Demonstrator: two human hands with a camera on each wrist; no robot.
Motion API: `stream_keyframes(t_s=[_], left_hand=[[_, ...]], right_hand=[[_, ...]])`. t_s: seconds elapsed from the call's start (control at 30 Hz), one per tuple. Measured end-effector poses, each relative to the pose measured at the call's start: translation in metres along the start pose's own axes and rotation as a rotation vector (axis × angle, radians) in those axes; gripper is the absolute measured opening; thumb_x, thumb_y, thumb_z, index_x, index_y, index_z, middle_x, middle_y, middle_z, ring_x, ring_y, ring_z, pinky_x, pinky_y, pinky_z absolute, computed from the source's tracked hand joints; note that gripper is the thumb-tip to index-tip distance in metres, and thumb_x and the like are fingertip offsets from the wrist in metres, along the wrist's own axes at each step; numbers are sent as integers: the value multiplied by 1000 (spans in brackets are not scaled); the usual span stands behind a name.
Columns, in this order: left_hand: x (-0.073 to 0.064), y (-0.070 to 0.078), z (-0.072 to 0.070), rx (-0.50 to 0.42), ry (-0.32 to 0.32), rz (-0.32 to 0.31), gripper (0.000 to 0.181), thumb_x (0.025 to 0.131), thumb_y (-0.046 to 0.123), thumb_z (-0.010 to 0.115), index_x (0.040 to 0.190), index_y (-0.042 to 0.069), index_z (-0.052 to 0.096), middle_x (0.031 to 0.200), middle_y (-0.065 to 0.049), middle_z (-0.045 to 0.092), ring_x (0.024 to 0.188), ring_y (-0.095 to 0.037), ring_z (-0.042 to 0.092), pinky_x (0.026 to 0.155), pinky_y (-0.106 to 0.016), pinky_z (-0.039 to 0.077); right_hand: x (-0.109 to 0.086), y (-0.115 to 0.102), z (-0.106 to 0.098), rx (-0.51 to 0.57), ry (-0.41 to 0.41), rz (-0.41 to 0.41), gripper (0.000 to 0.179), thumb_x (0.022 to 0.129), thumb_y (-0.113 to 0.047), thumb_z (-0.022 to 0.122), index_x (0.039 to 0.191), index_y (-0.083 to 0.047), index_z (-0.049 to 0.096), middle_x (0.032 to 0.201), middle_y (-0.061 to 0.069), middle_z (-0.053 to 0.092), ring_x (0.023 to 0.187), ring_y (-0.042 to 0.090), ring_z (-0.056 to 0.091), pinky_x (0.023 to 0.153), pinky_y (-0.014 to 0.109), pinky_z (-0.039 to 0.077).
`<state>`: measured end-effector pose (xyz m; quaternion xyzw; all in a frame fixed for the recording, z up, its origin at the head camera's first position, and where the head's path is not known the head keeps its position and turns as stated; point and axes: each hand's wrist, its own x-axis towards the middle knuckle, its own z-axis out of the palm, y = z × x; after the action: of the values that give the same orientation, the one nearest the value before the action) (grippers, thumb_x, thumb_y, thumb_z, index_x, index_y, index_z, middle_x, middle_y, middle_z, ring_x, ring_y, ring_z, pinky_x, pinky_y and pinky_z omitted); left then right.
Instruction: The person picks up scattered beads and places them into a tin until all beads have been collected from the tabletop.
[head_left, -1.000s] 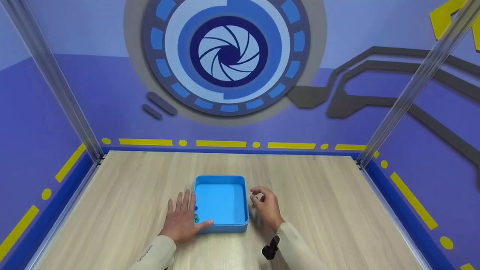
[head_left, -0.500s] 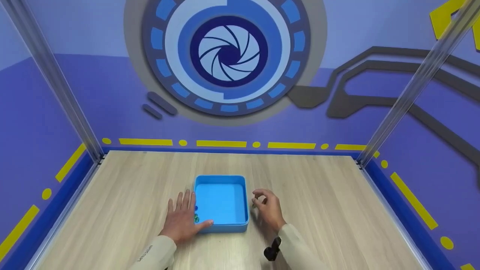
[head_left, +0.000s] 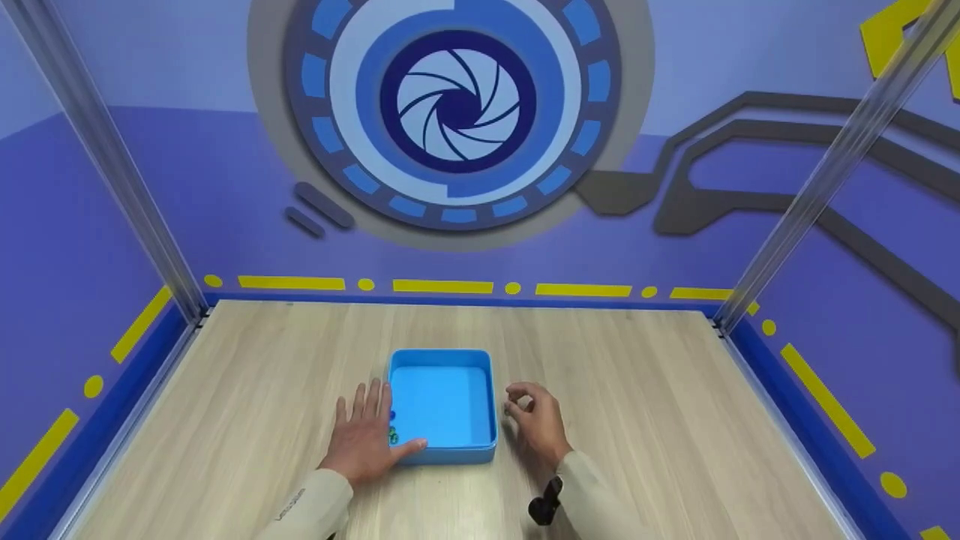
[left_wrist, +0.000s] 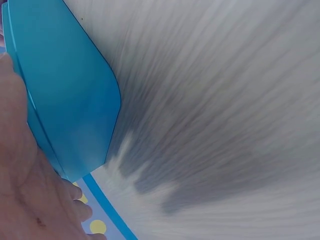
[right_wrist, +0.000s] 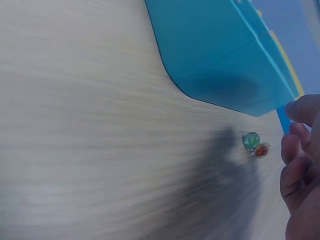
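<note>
A square light-blue box sits on the table, a blue marble and small green marbles lying along its left side. My left hand rests at the box's left side with fingers straight and the thumb across its front-left corner. Just right of the box is my right hand, fingers loosely curled and a gap between thumb and forefinger. In the right wrist view, a green glass marble and an orange one lie close together near the box's outer wall, beside the right fingers.
The light wood table reaches back to a blue-purple printed wall with yellow dashes. Metal posts rise at the back corners. A small black device is worn at the right wrist.
My right hand has shifted slightly right and toward me. A marble seen by its thumb earlier is now hidden in the head view. The left hand and the box stay still.
</note>
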<state>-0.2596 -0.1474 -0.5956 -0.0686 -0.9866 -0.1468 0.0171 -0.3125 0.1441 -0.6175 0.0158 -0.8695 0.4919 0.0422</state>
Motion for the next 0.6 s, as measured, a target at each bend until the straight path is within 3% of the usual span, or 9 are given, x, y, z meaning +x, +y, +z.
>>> stream_keyframes(t_s=[0.43, 0.6], left_hand=[[0, 1, -2, -24, -20, -10, 112, 76, 77, 57, 153, 3, 22, 160, -19, 21, 148, -42, 17, 115, -66, 10], [0, 1, -2, -26, -9, -8, 113, 75, 77, 58, 152, 2, 23, 160, -19, 22, 148, -42, 18, 115, -67, 10]], right_hand=[[-3, 8, 3, 2, -15, 26, 21, 88, -6, 67, 109, -8, 67, 102, 5, 66, 85, 14, 56, 72, 24, 46], [-5, 13, 4, -34, 8, -27, 20, 88, -7, 68, 108, -7, 68, 100, 4, 68, 88, 13, 60, 75, 26, 49]])
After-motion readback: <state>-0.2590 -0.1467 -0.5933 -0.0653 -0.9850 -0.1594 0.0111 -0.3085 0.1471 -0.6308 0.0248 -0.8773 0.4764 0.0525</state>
